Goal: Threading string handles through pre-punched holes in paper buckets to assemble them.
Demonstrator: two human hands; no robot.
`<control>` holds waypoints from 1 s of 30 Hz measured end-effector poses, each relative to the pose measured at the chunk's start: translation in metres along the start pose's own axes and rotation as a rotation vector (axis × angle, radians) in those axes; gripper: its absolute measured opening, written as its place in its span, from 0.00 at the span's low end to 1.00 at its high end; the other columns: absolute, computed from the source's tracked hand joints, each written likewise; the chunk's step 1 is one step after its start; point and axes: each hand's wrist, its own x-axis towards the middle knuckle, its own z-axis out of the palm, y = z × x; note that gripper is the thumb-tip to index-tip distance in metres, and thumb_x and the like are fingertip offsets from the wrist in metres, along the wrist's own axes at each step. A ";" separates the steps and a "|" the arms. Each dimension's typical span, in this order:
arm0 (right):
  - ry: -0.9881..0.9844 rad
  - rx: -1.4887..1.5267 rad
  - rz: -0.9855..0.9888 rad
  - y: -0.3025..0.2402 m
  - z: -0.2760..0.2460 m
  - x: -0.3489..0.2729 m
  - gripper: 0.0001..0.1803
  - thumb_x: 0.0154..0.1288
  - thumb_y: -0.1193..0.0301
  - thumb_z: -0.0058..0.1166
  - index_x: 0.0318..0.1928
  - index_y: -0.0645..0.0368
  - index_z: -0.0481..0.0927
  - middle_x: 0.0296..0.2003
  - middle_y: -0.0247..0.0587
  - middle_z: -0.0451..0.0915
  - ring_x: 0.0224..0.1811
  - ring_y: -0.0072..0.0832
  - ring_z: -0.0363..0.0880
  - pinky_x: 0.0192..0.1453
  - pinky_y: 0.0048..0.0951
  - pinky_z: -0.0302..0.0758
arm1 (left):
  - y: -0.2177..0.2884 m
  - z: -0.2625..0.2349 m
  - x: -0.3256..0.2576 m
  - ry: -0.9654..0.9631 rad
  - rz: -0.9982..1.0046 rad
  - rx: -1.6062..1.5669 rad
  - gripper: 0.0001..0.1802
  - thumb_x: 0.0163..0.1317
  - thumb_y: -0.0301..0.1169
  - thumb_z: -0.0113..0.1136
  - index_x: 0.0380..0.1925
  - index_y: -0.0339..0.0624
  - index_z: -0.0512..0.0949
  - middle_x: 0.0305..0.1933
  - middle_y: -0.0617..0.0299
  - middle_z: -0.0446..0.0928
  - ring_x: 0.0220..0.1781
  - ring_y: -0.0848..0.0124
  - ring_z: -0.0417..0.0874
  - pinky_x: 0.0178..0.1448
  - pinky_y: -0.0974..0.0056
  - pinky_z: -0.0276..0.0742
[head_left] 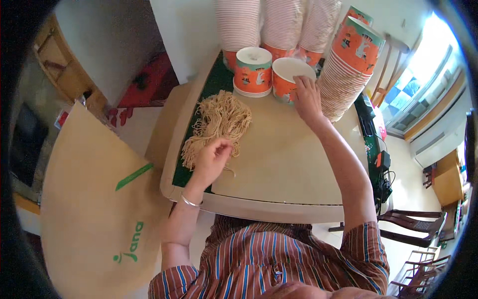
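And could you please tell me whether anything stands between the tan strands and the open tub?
Nothing visible does: tabletop lies between the tan strands and the open tub. The inverted tub stack stands just behind that path.

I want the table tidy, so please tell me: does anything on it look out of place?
One loose strand strays from the beige stringy bundle onto the tabletop, beside the left hand; the rest lies heaped together.

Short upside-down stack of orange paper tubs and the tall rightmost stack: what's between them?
The head view shows an open orange paper tub, the right hand at its rim.
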 end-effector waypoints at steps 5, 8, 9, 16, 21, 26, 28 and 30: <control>-0.277 -0.211 0.040 0.026 0.017 0.018 0.13 0.60 0.76 0.57 0.48 0.58 0.80 0.49 0.47 0.82 0.58 0.46 0.79 0.66 0.50 0.70 | -0.018 0.002 -0.034 -0.037 0.001 -0.081 0.06 0.70 0.24 0.60 0.44 0.36 0.80 0.37 0.66 0.83 0.37 0.79 0.84 0.40 0.73 0.81; -0.333 -0.267 -0.046 0.021 0.017 0.018 0.10 0.61 0.75 0.56 0.44 0.56 0.82 0.44 0.45 0.83 0.54 0.46 0.81 0.64 0.51 0.71 | -0.018 -0.006 -0.050 0.025 -0.009 -0.126 0.05 0.69 0.22 0.60 0.43 0.36 0.80 0.36 0.64 0.81 0.33 0.78 0.82 0.38 0.72 0.79; -0.381 -0.233 -0.035 0.017 0.013 0.015 0.09 0.61 0.75 0.56 0.42 0.56 0.81 0.43 0.45 0.83 0.53 0.46 0.81 0.62 0.51 0.72 | -0.019 -0.008 -0.053 0.028 -0.010 -0.129 0.05 0.69 0.22 0.60 0.43 0.36 0.80 0.36 0.64 0.81 0.33 0.78 0.82 0.38 0.72 0.79; -0.345 0.241 -0.065 -0.036 -0.067 -0.039 0.04 0.62 0.77 0.56 0.37 0.57 0.79 0.36 0.43 0.78 0.46 0.46 0.79 0.55 0.49 0.73 | -0.026 -0.015 -0.063 0.052 -0.039 -0.038 0.05 0.69 0.23 0.60 0.42 0.36 0.80 0.31 0.64 0.82 0.32 0.79 0.82 0.37 0.72 0.79; -0.386 0.346 -0.164 -0.041 -0.141 -0.077 0.07 0.60 0.78 0.59 0.40 0.57 0.81 0.37 0.41 0.78 0.48 0.44 0.79 0.66 0.50 0.72 | -0.029 -0.030 -0.051 0.187 0.021 0.056 0.05 0.68 0.24 0.62 0.43 0.38 0.81 0.31 0.61 0.82 0.30 0.77 0.82 0.35 0.70 0.77; -0.419 0.350 -0.168 -0.062 -0.176 -0.119 0.09 0.60 0.78 0.59 0.42 0.58 0.82 0.37 0.38 0.79 0.46 0.37 0.80 0.71 0.54 0.69 | -0.028 -0.040 -0.040 0.377 0.090 0.343 0.05 0.66 0.25 0.62 0.40 0.40 0.81 0.37 0.57 0.81 0.31 0.65 0.84 0.37 0.64 0.79; -0.383 0.354 -0.152 -0.066 -0.175 -0.123 0.09 0.60 0.79 0.59 0.42 0.58 0.82 0.37 0.38 0.79 0.46 0.37 0.80 0.71 0.54 0.69 | -0.032 -0.037 -0.040 0.383 0.051 0.430 0.05 0.65 0.25 0.63 0.40 0.40 0.81 0.37 0.57 0.81 0.32 0.63 0.84 0.38 0.63 0.79; -0.333 0.350 -0.118 -0.065 -0.170 -0.128 0.09 0.62 0.79 0.58 0.43 0.58 0.82 0.37 0.39 0.79 0.45 0.39 0.80 0.70 0.53 0.69 | -0.034 -0.031 -0.039 0.313 0.130 0.424 0.05 0.64 0.25 0.63 0.39 0.41 0.81 0.37 0.56 0.81 0.34 0.59 0.84 0.39 0.61 0.80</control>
